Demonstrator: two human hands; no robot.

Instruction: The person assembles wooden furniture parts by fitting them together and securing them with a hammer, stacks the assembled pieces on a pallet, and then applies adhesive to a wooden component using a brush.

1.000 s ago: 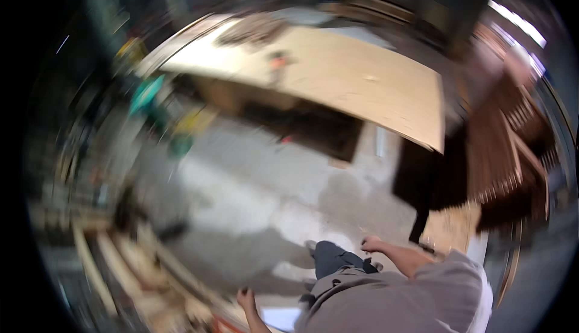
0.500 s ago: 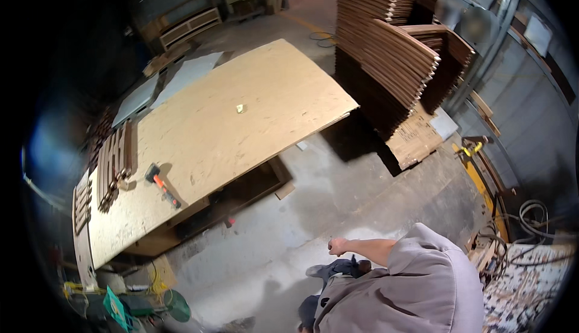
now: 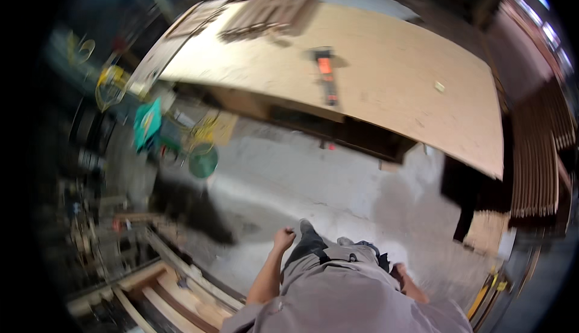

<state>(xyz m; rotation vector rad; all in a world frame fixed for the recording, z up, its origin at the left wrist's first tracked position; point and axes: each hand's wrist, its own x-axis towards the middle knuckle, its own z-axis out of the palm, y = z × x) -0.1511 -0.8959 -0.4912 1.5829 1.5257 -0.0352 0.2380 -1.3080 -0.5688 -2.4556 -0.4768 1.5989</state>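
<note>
My left hand (image 3: 284, 237) hangs over the concrete floor beside my left leg, its fingers curled into a loose fist, and I see nothing in it. My right hand (image 3: 399, 271) is low beside my right hip, blurred and partly turned away, so its fingers are unclear. Neither hand touches the workbench in front of me. On its pale wooden top (image 3: 386, 50) lies a hammer (image 3: 326, 75) with a black head and an orange and black handle. A small pale yellow piece (image 3: 439, 86) rests farther right on the top.
Dark wooden slats (image 3: 271, 15) lie at the bench's far left. A tall stack of brown wooden parts (image 3: 534, 170) stands at right. A green bucket-like container (image 3: 203, 160) and a teal object (image 3: 148, 123) are on the left. A wooden frame (image 3: 175, 294) stands at lower left.
The view has swung, so the bench now lies across the top and the brown stack at the right edge. Both my arms now show at the bottom. The hammer stays on the bench.
</note>
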